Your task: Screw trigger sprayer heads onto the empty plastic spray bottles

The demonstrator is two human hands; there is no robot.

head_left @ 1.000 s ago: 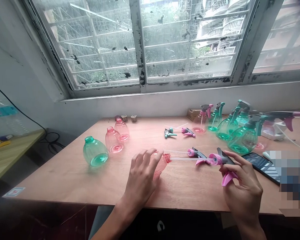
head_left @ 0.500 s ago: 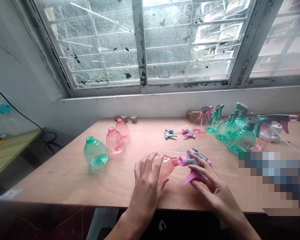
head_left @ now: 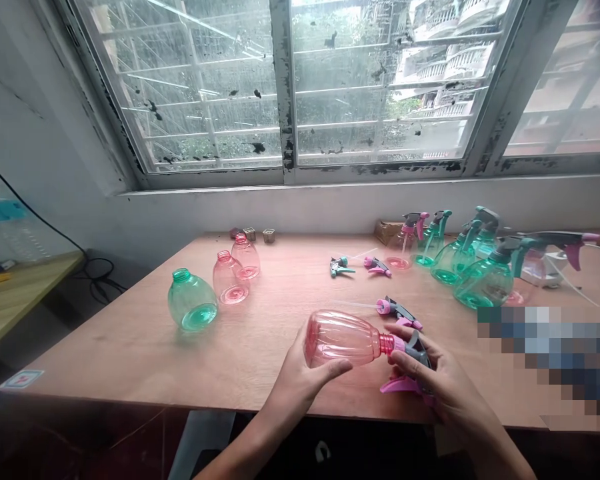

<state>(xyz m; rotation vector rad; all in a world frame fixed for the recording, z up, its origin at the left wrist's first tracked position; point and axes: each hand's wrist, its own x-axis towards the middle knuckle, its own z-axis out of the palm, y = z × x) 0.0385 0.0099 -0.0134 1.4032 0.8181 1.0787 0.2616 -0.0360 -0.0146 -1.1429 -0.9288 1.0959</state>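
Pink plastic, see-through, lay across my grasp: the tipped bottle (head_left: 343,337) sat sideways, its base end clasped by my left hand (head_left: 303,375), most fingers hidden behind. Its neck met the spray head (head_left: 418,348), which my right hand (head_left: 445,379) held between thumb and bent fingers. Farther back, a pink spray bottle (head_left: 399,259) contained a pale tube (head_left: 405,241). Bare wood (head_left: 245,350) separated my left hand from the green bottle (head_left: 193,301); the table's front edge (head_left: 365,411) ran beneath my forearms.

The head camera looks forward and down over a brown wooden table (head_left: 130,353), grey-framed glass window (head_left: 286,100) at top.
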